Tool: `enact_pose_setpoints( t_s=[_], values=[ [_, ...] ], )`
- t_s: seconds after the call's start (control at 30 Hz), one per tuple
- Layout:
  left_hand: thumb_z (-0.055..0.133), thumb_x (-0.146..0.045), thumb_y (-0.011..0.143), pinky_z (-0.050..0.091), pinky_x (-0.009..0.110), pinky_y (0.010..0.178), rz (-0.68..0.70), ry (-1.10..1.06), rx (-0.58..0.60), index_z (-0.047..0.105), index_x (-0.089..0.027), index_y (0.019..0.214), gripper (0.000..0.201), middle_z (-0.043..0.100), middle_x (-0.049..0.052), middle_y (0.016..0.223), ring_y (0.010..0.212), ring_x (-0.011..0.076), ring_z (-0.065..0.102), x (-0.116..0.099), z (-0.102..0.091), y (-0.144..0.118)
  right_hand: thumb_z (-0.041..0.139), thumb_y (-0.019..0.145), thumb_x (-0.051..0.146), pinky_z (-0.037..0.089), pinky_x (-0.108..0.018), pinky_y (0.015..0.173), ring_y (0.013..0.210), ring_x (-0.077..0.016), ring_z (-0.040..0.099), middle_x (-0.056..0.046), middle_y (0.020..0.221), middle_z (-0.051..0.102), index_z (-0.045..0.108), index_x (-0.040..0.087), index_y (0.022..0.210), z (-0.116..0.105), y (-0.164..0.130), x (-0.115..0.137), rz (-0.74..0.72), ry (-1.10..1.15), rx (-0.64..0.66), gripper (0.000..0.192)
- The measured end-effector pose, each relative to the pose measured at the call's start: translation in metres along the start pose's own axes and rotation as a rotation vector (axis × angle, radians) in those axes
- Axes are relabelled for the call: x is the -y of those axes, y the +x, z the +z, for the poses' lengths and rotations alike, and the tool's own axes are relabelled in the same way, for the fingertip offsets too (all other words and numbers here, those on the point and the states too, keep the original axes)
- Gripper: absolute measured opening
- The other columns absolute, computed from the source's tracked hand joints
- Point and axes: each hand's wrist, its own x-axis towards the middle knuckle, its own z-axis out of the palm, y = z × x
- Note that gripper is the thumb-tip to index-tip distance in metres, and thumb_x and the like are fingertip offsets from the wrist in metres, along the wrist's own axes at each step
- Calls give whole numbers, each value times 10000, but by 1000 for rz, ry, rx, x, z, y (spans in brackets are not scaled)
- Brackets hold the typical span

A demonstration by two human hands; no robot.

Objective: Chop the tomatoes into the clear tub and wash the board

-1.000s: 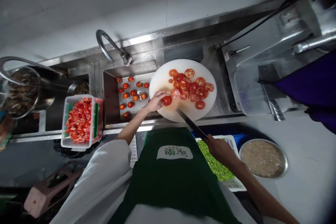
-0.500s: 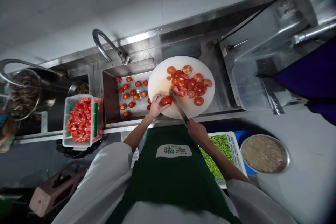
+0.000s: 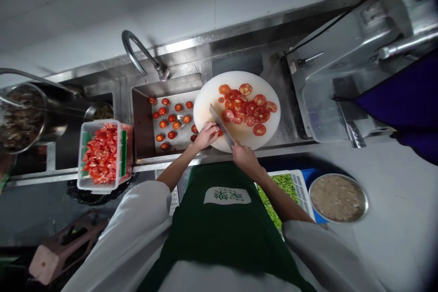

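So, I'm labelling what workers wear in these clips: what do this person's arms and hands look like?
Both hands, the left hand and the right hand, are bare: no gloves, and no rings or watch that I can make out. The forearms are uncovered too. White sleeves are pushed or rolled up to about the elbows. A dark green apron with a white logo patch covers the front.

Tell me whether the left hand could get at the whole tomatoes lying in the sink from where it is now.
Probably yes. The left hand holds a tomato at the cutting board's left edge, right beside the open sink; nothing covers the whole tomatoes. It would have to let go first.
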Motion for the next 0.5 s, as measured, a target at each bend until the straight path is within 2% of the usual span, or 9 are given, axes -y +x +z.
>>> enact_pose_setpoints(
  t_s=[0.07,0.13,0.23,0.3,0.4,0.5],
  values=[
    [582,-220,1044,548,431,1067,-20,8,-7,709,-193,1130,156,634,134,1244,1205,256,596,3,2,-1,307,1141,239,494,-303,838,1047,-277,774,-214,1067,771,599,85,1282,3,7,0,-8,6,-9,359],
    [591,-218,1040,545,434,1074,-36,7,-3,714,-194,1117,147,631,137,1245,1206,259,594,7,3,-3,318,1140,235,480,-302,779,989,-273,779,-196,1021,772,600,96,1257,16,-4,-12,2,2,36,335],
    [591,-258,1047,547,445,1079,-70,-20,-1,724,-198,1104,156,640,135,1212,1191,265,599,14,2,-6,355,1129,231,434,-301,696,852,-270,775,-152,889,760,619,131,1170,47,-49,-48,46,-7,124,286],
    [597,-315,1051,544,455,1101,-104,-45,-8,727,-203,1123,186,644,136,1218,1200,268,605,17,0,-7,395,1116,254,402,-296,658,746,-256,745,-113,786,733,630,155,1115,66,-81,-78,64,30,98,255],
    [565,-376,1072,498,471,1190,-173,-70,-64,694,-201,1283,303,613,156,1356,1323,274,581,16,-2,-4,480,1063,386,392,-296,611,633,-239,694,-74,674,692,633,199,947,90,-106,-111,113,277,-31,268],
    [517,-403,1093,423,503,1271,-166,-86,-68,627,-197,1439,417,536,176,1519,1476,289,485,9,7,4,483,969,707,416,-298,522,483,-207,600,-39,532,602,515,258,713,114,-94,-116,198,741,-79,518]
  ],
)
